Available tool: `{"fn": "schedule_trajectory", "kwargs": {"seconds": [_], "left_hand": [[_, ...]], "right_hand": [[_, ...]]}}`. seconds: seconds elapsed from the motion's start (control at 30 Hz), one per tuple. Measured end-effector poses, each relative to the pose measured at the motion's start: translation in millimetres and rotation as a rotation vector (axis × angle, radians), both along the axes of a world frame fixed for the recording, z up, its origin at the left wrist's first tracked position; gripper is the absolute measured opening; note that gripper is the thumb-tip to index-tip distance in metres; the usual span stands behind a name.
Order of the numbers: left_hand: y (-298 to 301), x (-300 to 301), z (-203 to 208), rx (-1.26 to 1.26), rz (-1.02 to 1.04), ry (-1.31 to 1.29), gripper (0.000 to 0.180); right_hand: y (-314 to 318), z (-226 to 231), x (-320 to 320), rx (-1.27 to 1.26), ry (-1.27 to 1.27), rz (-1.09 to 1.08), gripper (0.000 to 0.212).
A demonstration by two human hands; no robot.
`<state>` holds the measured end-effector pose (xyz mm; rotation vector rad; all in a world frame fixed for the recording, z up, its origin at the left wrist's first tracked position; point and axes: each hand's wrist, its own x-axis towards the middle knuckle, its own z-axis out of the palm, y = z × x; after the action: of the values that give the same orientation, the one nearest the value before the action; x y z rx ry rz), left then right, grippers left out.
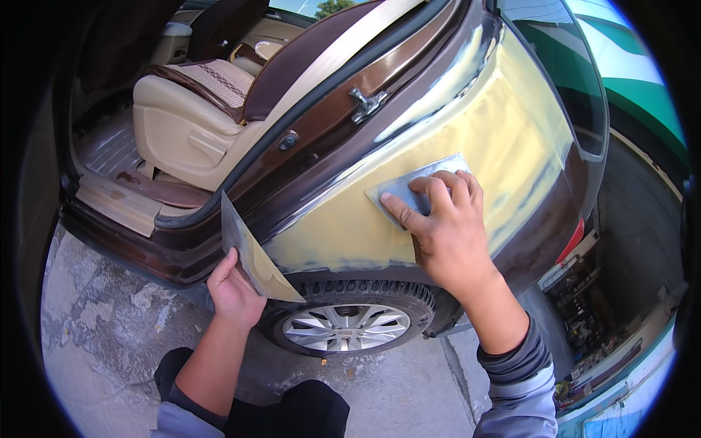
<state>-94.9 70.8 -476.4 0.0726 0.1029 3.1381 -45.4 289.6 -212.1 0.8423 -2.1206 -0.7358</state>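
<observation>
The right hand (444, 232) presses a grey spreader (410, 188) flat against the yellow filler (504, 146) that covers the brown car's rear panel (544, 233), fingers spread over the blade's lower half and gripping it. The spreader lies tilted, above the rear wheel (347, 326) and below the door striker (367, 103).

The left hand (235, 292) is closed on a second thin board (252, 257), held by its lower edge, standing upright and angled, smeared with yellowish filler; it sits just in front of the panel's front edge, beside the open door sill (117, 204). Whether it touches the body I cannot tell.

Through the door opening a beige seat (190, 120) shows. The floor (102, 343) under the wheel is rough concrete. Both sleeves are grey, pushed up the forearms.
</observation>
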Motion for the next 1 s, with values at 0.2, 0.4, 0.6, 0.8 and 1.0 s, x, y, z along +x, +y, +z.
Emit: {"fn": "schedule_trajectory", "kwargs": {"seconds": [0.2, 0.4, 0.6, 0.8, 1.0], "left_hand": [[-1, 1, 2, -0.013, -0.003, -0.009, 0.026], [-1, 1, 3, -0.016, 0.005, 0.002, 0.024], [-1, 1, 4, -0.010, 0.001, -0.009, 0.025], [-1, 2, 6, -0.020, 0.007, 0.001, 0.024], [-1, 2, 6, -0.022, -0.001, 0.002, 0.024]], "right_hand": [[7, -21, 5, -0.078, 0.013, -0.025, 0.062], [14, -38, 9, -0.123, -0.002, -0.045, 0.060], [21, -57, 13, -0.173, -0.030, -0.073, 0.057], [26, -78, 18, -0.258, -0.031, -0.074, 0.064], [29, -98, 23, -0.316, -0.047, -0.087, 0.063]]}}
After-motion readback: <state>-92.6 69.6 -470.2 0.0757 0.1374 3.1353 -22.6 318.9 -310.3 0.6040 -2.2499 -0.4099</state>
